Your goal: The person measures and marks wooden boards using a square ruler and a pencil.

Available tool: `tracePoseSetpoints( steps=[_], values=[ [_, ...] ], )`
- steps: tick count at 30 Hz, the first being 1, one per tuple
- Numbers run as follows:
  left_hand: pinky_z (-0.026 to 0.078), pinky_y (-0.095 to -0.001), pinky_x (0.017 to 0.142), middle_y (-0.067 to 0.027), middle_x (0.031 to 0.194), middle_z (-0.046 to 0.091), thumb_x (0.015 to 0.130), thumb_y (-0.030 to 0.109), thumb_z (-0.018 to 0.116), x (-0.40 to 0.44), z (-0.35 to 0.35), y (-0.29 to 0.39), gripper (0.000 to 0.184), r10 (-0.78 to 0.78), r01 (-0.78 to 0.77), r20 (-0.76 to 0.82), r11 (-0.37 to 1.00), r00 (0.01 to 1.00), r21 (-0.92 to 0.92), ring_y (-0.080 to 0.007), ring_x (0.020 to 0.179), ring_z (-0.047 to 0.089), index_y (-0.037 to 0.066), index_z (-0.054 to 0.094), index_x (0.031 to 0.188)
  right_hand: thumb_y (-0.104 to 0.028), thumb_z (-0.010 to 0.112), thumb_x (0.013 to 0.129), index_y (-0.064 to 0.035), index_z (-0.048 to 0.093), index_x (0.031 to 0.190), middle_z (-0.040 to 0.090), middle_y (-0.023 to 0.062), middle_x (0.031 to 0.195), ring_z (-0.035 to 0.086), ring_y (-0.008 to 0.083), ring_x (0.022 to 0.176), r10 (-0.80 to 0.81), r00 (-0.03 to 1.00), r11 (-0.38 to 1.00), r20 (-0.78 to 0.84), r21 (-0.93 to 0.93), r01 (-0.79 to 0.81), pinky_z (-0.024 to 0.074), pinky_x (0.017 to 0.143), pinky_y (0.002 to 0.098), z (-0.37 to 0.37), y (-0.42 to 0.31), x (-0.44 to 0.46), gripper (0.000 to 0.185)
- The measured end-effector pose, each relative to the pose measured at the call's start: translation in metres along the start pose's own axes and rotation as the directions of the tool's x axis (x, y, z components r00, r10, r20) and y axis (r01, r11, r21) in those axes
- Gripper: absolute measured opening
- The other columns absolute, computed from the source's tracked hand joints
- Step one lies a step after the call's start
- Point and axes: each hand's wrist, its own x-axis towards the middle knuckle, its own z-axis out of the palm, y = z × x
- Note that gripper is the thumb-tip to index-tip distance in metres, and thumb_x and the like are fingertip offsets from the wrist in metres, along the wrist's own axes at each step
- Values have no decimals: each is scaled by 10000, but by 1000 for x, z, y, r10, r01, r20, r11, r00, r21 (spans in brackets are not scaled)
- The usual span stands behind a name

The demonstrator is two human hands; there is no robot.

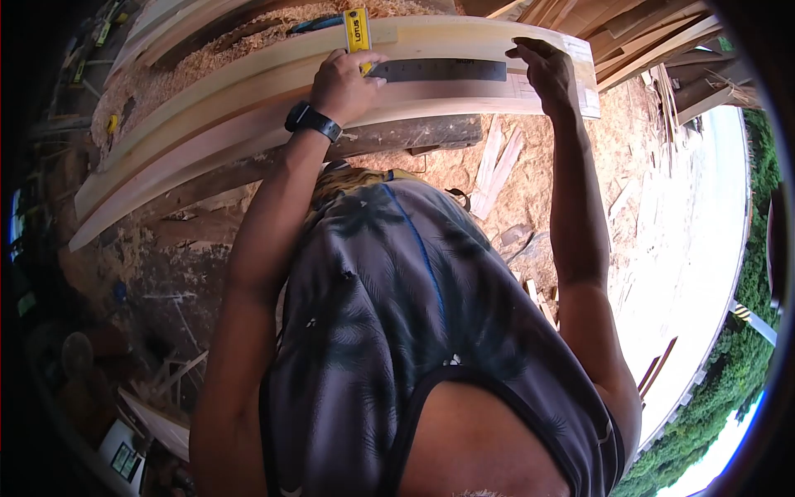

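Left fingers (369,60) grasp the yellow-stocked Lotus try square (357,31) where stock meets blade, its steel blade (451,70) lying lengthwise over the curved boards (472,33), toward their right end; right hand (546,74) is bent over that end, grip unclear. For a true reading, best to seat the stock firmly, press the blade flat, and sight straight down on it.

Glared overexposed white at right, sank into dim shadow at left, bowed and blackened toward the edges.
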Motion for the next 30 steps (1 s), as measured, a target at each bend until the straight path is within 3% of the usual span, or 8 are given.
tracePoseSetpoints(
  steps=[1,4,9,12,17,20,25,30],
  values=[
    [570,-403,843,-161,994,700,807,185,839,-1,-1,3,394,0,0,3,1000,1000,1,-313,903,696,184,767,1195,-187,634,973,33,715,1228,784,122,1094,711,174,886,3,1000,1000,0,1,-3,550,825,315,1,-11,-3,346],
    [573,-407,835,-165,954,684,803,179,847,-2,-5,11,379,-42,42,-17,999,999,25,-322,897,701,185,772,1175,-216,463,1093,56,629,1333,763,180,1095,563,134,707,20,971,761,238,626,-170,457,660,292,15,-46,-19,398],
    [574,-421,816,-169,922,675,798,154,849,-4,-6,14,377,19,-17,-46,999,999,41,-330,876,697,191,775,1165,-489,342,1125,-2,711,1258,744,128,1150,562,140,806,42,945,808,325,545,-224,454,801,278,45,-48,-23,626],
    [573,-419,808,-168,900,677,798,156,848,-5,-4,13,374,17,-15,-65,999,998,36,-330,861,690,194,777,1163,-651,269,1089,-9,788,984,676,49,775,518,110,687,17,965,953,261,289,-95,442,698,262,67,-59,-35,832],
    [570,-415,796,-162,886,677,795,154,851,-6,-2,13,371,15,-13,-94,999,995,30,-327,847,681,192,780,1157,-660,262,1086,21,752,905,664,97,663,492,136,520,-139,907,967,397,251,38,455,605,263,81,-57,-41,858],
    [569,-411,788,-156,884,669,792,147,853,-8,-2,15,372,20,-18,-107,1000,994,23,-325,845,680,186,781,1155,-610,379,1089,24,752,933,714,108,748,602,135,620,-230,934,931,274,342,129,503,654,278,91,-59,-47,752],
    [569,-404,777,-154,895,656,788,125,853,-10,-2,19,374,29,-30,-138,1000,990,1,-323,847,682,182,786,1152,-265,644,1015,33,755,999,745,96,832,673,144,732,-287,920,931,268,303,202,545,687,289,102,-54,-54,318],
    [570,-407,779,-158,930,662,786,101,850,-10,-4,19,384,-1,3,-105,1000,995,15,-322,859,687,180,788,1156,-88,595,976,38,738,996,736,91,846,651,123,696,-273,913,936,304,303,179,534,653,272,115,-52,-56,192]
  ],
)
